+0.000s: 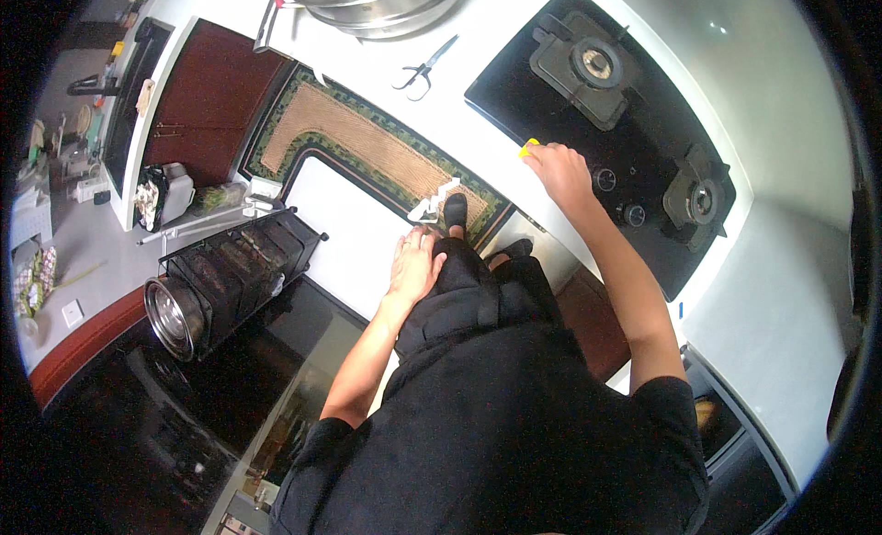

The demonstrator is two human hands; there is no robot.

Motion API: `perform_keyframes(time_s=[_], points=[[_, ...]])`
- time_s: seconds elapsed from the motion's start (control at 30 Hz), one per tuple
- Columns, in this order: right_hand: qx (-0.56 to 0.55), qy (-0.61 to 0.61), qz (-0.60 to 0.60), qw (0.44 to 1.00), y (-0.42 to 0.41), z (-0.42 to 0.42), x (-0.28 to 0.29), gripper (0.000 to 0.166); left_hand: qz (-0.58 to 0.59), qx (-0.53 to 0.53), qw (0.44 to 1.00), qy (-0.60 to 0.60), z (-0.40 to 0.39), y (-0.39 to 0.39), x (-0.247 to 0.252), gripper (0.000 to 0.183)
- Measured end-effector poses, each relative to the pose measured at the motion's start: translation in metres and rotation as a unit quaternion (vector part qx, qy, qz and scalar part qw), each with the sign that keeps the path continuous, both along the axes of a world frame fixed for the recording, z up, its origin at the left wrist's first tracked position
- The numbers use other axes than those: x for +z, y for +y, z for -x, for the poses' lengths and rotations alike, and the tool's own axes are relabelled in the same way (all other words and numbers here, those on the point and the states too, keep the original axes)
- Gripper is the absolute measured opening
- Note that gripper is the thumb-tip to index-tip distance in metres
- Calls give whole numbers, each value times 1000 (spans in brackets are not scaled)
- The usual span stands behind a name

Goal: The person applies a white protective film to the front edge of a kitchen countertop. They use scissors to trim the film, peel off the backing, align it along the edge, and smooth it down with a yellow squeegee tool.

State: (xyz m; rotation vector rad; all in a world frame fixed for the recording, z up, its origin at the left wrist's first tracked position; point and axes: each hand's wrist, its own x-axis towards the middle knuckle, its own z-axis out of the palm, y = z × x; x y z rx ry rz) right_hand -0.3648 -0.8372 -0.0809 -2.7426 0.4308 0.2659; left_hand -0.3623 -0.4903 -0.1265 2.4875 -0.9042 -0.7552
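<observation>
My right hand (561, 173) holds a small yellow thing (528, 148), perhaps a sponge or cloth, on the white countertop (493, 145) by the front edge of the black gas hob (644, 145). The hob's two control knobs are just beyond this hand. My left hand (415, 260) is empty, fingers somewhat spread, low beside my thigh. A pair of scissors with black handles (422, 74) lies partly spread on the counter, left of the hob. At the top, a stacked steel steamer pot (386, 11) stands on the counter.
A patterned mat (372, 142) lies on the floor near my feet. To the left stand a black wire rack (234, 273) with a steel basin (173, 318) at its end, and dark red cabinets (207, 94). A white panel (337, 238) is close to my left hand.
</observation>
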Motion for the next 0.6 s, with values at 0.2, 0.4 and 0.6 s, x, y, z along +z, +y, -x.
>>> perform_keyframes(time_s=[0.2, 0.4, 0.6], points=[[12, -13, -1, 1000, 18, -55, 0, 26, -10, 37, 999, 2, -17, 24, -9, 50], [31, -38, -7, 999, 31, -95, -2, 25, -10, 69, 998, -8, -27, 42, -9, 48], [39, -4, 1, 999, 38, -125, -3, 26, -8, 80, 997, -11, -26, 52, -15, 48]])
